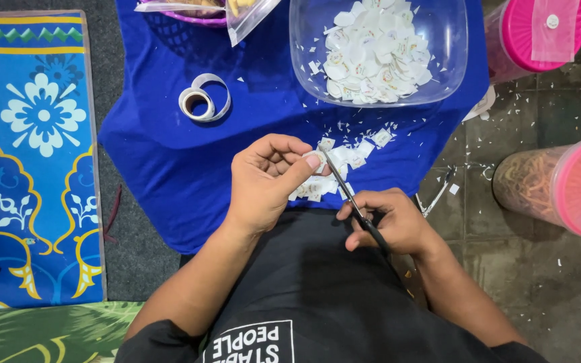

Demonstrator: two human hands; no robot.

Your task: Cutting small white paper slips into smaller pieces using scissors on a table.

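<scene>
My left hand [268, 176] pinches a small white paper sticker piece [315, 160] between thumb and fingers. My right hand [390, 222] grips black-handled scissors [347, 193], whose blades point up-left and meet the sticker piece. Just beyond the hands, several cut white sticker pieces [356, 154] lie loose on a blue cloth [169, 148]. A clear plastic bowl [448, 40] at the top holds a heap of cut stickers [374, 57].
A coiled roll of sticker strip [200, 102] lies on the blue cloth, left of the bowl. Two pink-lidded jars [536, 33] [559, 188] stand at the right on a tiled floor [546, 282]. A blue patterned mat [31, 154] lies left. Plastic bags [243, 17] sit at the top.
</scene>
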